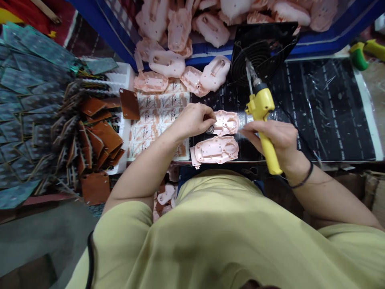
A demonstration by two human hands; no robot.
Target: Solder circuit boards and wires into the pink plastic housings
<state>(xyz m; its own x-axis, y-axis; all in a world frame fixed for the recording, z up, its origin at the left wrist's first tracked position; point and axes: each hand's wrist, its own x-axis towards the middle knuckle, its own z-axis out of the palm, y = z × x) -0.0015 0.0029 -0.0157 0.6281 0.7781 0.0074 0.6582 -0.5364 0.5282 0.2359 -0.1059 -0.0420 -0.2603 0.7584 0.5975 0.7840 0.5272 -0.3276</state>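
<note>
My left hand [197, 119] is closed in a pinch at the left end of a pink plastic shell [226, 123]. Under its fingertips is a small round dark piece with a shiny rim [210, 129], partly hidden by the fingers. A second pink shell [215, 149], inner side up, lies just in front, nearer my body. My right hand [278, 138] is wrapped round the handle of a yellow soldering gun [264, 106]. The gun's metal tip points up and away, in front of a black fan, apart from the shells.
Behind the shells stands a black fan [261, 52], by a blue crate [204, 60] heaped with pink shells. Loose shells [167, 63] lie before it. Stacked circuit boards [102, 134] fill the left side. At far right is a green-and-yellow handled tool [359, 56].
</note>
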